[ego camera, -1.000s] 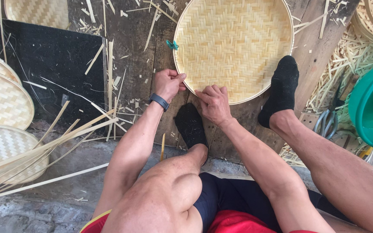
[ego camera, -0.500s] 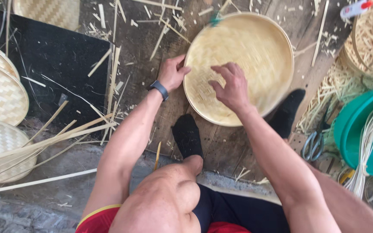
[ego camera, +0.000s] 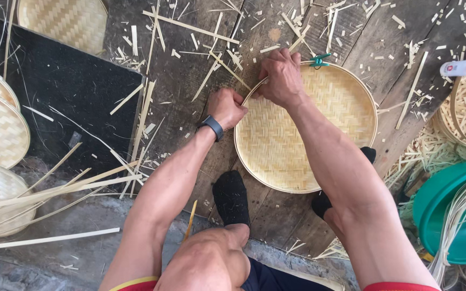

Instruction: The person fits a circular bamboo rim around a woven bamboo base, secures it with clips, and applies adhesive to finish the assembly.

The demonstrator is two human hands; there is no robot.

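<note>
**Both hands on the tray rim**

The round woven bamboo tray [ego camera: 319, 134] lies on the wooden floor [ego camera: 190, 108] at centre frame. The left hand [ego camera: 226, 108] pinches its left rim; the right hand [ego camera: 280, 75] grips a thin bamboo strip [ego camera: 254, 90] at its upper-left edge.

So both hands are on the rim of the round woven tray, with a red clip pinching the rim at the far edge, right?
Not quite: the clip is green, not red, as the head view shows. The rest holds: the left hand and right hand are on the round woven tray's rim.
</note>
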